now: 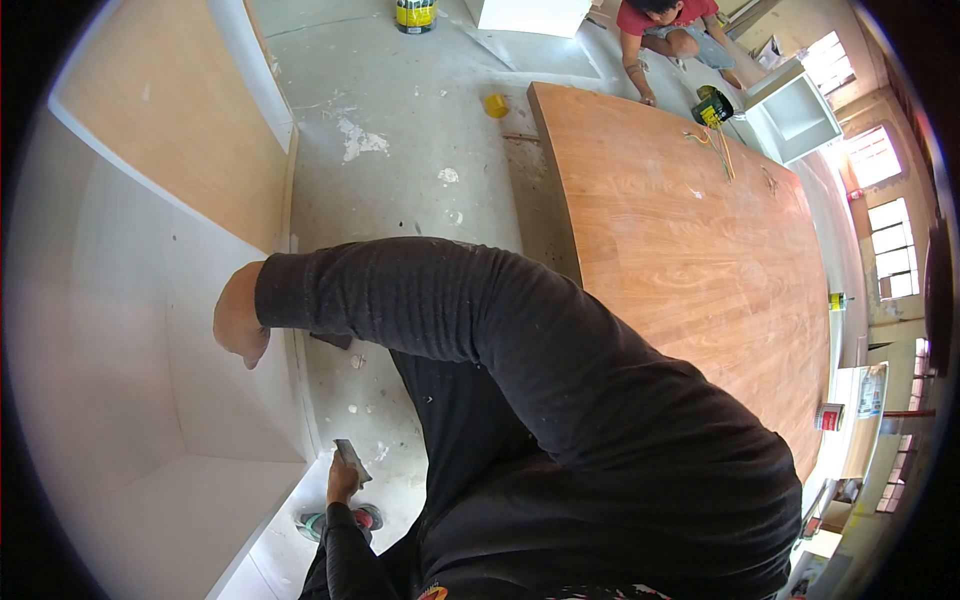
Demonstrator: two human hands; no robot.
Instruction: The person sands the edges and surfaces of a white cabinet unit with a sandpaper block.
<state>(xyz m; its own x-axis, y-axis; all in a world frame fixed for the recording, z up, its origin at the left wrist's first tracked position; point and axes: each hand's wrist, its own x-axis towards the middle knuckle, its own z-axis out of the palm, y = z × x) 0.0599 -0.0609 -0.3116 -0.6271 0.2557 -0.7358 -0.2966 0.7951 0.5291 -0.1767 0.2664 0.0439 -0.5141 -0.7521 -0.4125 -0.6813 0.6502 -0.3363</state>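
Observation:
My right hand reaches across to the left, inside a white cabinet at its front edge. Its fingers are curled inward and mostly hidden, so anything in them cannot be made out. Lower down, my left hand is closed around a flat grey scraper, held over the floor in front of the cabinet. Above my right hand, a light wood-toned panel with white edges covers part of the cabinet.
A large brown wooden board lies to the right, with wires on it. A person in a red shirt crouches beyond it near a dark bucket. A yellow-labelled can and a yellow cup stand on the stained floor.

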